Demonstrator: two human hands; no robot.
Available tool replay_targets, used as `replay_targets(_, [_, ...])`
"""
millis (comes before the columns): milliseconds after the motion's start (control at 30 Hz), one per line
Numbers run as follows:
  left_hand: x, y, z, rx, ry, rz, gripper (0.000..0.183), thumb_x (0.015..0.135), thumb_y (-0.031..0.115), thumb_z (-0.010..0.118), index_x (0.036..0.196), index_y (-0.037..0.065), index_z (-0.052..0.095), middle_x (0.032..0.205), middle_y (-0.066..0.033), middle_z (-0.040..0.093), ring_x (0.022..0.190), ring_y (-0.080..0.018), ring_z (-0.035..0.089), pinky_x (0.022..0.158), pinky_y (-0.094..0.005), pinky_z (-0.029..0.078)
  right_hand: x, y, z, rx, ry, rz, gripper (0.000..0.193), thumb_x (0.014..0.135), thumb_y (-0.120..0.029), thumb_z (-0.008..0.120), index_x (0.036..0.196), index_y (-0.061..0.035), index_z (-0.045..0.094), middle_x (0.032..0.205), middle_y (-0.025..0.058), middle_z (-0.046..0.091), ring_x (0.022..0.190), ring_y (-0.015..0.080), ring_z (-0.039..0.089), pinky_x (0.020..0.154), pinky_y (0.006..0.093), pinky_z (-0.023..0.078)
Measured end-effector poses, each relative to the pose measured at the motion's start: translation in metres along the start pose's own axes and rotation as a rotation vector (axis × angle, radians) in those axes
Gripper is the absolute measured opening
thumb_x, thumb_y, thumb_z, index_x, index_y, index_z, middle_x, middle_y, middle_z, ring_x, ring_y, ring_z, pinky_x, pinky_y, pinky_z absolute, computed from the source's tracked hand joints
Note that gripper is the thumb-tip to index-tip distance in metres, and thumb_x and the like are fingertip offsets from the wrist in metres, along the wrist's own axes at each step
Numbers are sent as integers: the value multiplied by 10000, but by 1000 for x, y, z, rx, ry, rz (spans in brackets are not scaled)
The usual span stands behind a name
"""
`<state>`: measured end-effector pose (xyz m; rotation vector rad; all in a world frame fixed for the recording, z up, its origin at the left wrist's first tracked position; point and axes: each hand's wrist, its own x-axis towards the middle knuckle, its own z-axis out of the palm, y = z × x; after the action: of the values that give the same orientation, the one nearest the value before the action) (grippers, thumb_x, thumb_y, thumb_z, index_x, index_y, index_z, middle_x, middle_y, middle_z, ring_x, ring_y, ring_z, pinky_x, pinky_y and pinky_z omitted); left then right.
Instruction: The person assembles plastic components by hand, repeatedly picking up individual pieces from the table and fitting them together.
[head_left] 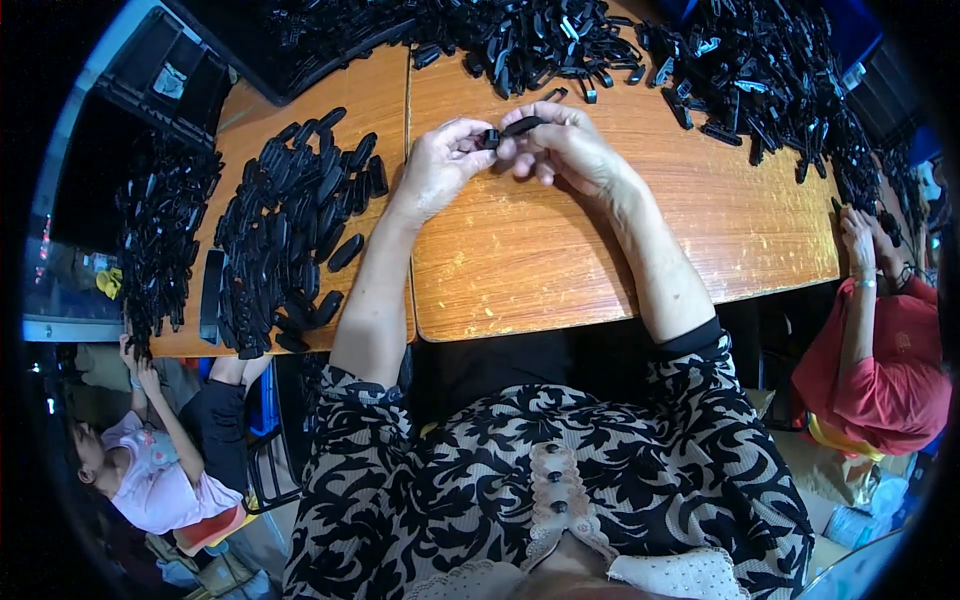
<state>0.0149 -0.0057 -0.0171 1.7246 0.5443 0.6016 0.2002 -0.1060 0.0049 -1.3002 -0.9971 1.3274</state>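
Over the far part of the wooden table [560, 260], both hands work close together. My left hand [440, 170] pinches a small black plastic piece [490, 138] between thumb and fingertips. Closed on a longish black plastic part [523, 126] is my right hand [575, 150], its fingers curled beneath. The two pieces almost meet; whether they touch I cannot tell. Beyond the right hand lies a thin black part [556, 95] on the table. To the left of my left hand spreads a pile of oblong black parts [285, 215].
Large heaps of black parts [540, 45] cover the far side, continuing in another heap [760, 80] at the right. More parts [165, 220] lie far left. Co-workers sit left [165, 460] and right [880, 360]. A seam [410, 260] divides the table.
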Motion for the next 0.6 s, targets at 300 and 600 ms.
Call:
replay_targets(300, [3, 1, 3, 72, -10, 13, 306, 858, -17, 678, 1159, -15, 628, 1006, -63, 675, 922, -122, 637, 837, -254, 521, -2, 2, 2, 238, 9, -129, 219, 968, -179, 587, 1108, -18, 640, 843, 46, 674, 595, 51, 520, 454, 171, 371])
replay_targets(600, [0, 2, 4, 77, -35, 112, 274, 836, -29, 687, 1109, -40, 660, 977, -31, 634, 872, -110, 637, 783, -228, 525, 0, 6, 11, 11, 54, -73, 141, 951, -198, 635, 936, -62, 603, 775, 17, 633, 606, 37, 492, 481, 162, 338])
